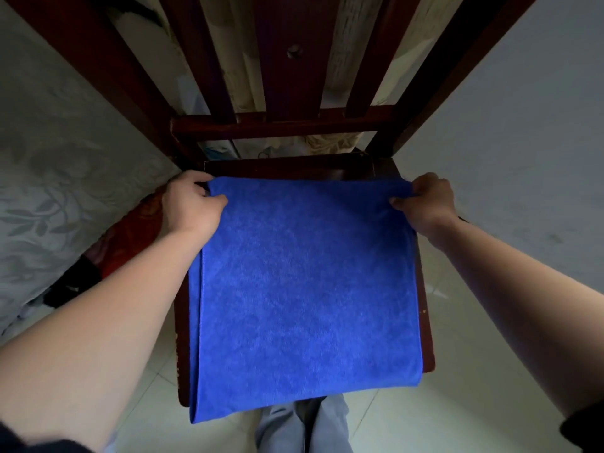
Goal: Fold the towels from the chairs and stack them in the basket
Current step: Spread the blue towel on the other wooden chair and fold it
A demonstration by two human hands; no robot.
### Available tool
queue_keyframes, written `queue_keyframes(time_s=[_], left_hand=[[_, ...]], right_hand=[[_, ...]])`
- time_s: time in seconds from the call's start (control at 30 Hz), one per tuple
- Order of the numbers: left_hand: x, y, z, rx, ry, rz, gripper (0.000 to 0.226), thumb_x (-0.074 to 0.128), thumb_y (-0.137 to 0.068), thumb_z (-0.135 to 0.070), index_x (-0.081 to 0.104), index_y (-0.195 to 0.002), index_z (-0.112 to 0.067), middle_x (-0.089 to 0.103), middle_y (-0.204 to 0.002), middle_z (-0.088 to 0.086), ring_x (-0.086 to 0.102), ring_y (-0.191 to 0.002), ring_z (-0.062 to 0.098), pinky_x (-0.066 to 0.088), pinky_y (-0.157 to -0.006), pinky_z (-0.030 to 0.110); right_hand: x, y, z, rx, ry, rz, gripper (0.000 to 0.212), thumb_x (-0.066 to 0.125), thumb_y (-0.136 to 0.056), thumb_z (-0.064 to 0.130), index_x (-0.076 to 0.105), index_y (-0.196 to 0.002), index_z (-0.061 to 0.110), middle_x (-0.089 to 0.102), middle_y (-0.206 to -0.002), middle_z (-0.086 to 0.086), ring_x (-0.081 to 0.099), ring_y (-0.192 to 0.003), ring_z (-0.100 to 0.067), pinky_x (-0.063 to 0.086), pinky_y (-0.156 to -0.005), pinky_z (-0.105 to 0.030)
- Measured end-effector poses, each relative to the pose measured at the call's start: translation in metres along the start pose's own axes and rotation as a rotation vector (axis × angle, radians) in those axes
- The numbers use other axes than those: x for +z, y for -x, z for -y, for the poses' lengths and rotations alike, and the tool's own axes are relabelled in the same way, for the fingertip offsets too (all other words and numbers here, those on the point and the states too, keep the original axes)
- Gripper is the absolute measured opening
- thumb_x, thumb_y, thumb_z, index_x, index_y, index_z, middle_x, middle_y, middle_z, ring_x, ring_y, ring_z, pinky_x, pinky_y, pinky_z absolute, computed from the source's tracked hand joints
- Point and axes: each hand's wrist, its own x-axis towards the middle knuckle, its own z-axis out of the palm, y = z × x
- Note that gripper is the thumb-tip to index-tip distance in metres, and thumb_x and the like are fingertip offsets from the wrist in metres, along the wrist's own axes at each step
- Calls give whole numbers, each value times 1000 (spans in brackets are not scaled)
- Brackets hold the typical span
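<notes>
Fingers (209, 201) of our left hand (191, 204) & right hand (425, 201) pinch the far corners of the blue towel (304, 282), laid doubled on the chair (385, 168) seat, so folding's approx. halfway w/ basket not in view.

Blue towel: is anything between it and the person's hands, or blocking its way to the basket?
Nothing separates them: the left hand and the right hand each pinch a far corner of the blue towel, which lies on the chair seat. No basket shows in this view, so the way there cannot be judged.
</notes>
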Motion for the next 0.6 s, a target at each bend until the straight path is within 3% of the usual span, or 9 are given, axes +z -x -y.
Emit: queue_keyframes(time_s=[0.1,0.2,0.3,0.4,0.5,0.6], left_hand=[[-1,7,-2,85,40,-52,26,67,-77,-9,67,-103,-11,57,-87,0,55,-81,17,43,-71,26],[-8,12,-1,69,219,-60,9,66,-72,-12,64,-77,-19,60,-72,-4,56,-70,12,43,-68,25],[-25,26,-3,-75,476,21,15,61,-64,-12,60,-60,-26,59,-57,-8,53,-63,14,41,-64,29],[-41,43,5,-215,517,165,22,56,-69,-2,58,-59,-22,60,-74,8,59,-68,23,46,-61,31],[-56,52,19,-302,493,271,23,49,-73,5,57,-66,-16,57,-73,8,57,-46,12,47,-46,18],[-62,47,29,-352,471,251,23,49,-76,4,60,-70,-15,59,-71,8,58,-46,11,47,-43,14]], right_hand=[[-4,7,-1,-99,-26,-19,18,72,-77,11,55,-84,13,60,-103,-13,58,-93,-30,47,-71,-37],[-11,22,4,-116,-225,-28,13,66,-77,6,54,-80,10,57,-81,-6,54,-79,-23,45,-68,-38],[-25,36,6,12,-551,6,8,56,-77,4,56,-72,10,58,-80,-5,55,-80,-23,44,-71,-34],[-40,46,0,163,-691,224,13,48,-78,6,58,-71,12,68,-79,-8,63,-74,-25,48,-68,-32],[-49,57,-7,188,-550,463,27,43,-80,6,57,-59,17,60,-49,5,57,-53,-17,42,-56,-28],[-46,61,-8,160,-438,553,24,47,-81,4,57,-62,17,60,-53,6,53,-60,-17,38,-58,-28]])
